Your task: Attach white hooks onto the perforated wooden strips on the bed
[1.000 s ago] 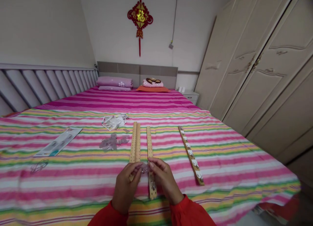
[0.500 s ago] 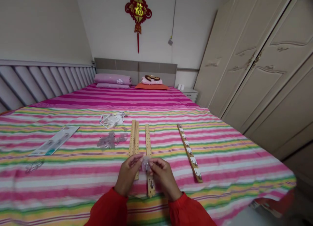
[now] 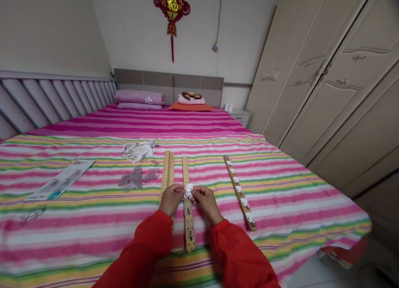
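Both hands pinch a small adhesive hook (image 3: 188,192) with a white square face and dark marks, held over a pale wooden strip with holes (image 3: 186,171). My left hand (image 3: 171,199) grips its left edge, and my right hand (image 3: 207,202) its right edge. Whether the piece touches the strip I cannot tell. Nearer me, a clear hook (image 3: 188,211) and another clear hook (image 3: 190,234) sit on the same strip. Just left, two similar strips (image 3: 165,176) lie side by side, partly behind my left hand.
At right lies a wooden strip with several white hooks (image 3: 239,190). Leftward are a pile of clear hooks (image 3: 134,178), crumpled plastic packaging (image 3: 140,150), a flat package card (image 3: 60,180) and a clear wrapper (image 3: 33,214). All rest on a striped bedsheet (image 3: 93,234).
My hands have moved forward along the strip with the small hook, which now shows a white face instead of looking clear. Two clear hooks now show on the strip's near part. The view shifted slightly.
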Demonstrator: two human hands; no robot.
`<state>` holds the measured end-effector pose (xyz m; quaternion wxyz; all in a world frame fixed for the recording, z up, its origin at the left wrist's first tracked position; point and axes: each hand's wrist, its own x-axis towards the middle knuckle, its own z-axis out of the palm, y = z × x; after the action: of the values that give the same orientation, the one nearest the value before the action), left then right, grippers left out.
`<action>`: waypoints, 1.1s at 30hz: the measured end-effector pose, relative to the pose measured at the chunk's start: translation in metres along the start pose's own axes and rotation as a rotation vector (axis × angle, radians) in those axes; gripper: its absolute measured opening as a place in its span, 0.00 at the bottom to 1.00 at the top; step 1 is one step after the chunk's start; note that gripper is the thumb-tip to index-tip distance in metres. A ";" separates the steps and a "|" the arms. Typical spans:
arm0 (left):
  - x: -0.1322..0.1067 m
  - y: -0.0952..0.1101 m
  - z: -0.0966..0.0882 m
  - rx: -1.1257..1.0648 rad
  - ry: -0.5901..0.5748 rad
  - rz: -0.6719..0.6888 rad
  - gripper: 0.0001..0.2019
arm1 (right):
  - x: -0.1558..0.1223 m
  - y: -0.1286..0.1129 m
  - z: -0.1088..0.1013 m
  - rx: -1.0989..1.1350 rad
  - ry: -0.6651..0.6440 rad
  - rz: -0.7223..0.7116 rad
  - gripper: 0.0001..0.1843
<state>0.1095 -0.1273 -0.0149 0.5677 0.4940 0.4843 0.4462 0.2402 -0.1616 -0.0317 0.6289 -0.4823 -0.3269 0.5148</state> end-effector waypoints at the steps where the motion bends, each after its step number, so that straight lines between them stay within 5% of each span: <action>1: 0.003 -0.003 0.001 0.022 0.004 0.001 0.15 | 0.002 0.004 0.000 -0.006 0.011 -0.002 0.11; 12: 0.019 -0.017 -0.001 0.405 0.024 0.119 0.05 | 0.018 0.023 0.000 -0.045 0.057 0.002 0.09; 33: 0.022 -0.030 0.003 0.561 0.089 0.181 0.08 | 0.024 0.038 0.000 -0.047 0.071 -0.015 0.08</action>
<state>0.1163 -0.1091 -0.0474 0.3451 0.6528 0.5671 0.3649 0.2340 -0.1386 -0.0696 0.6326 -0.5125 -0.3200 0.4846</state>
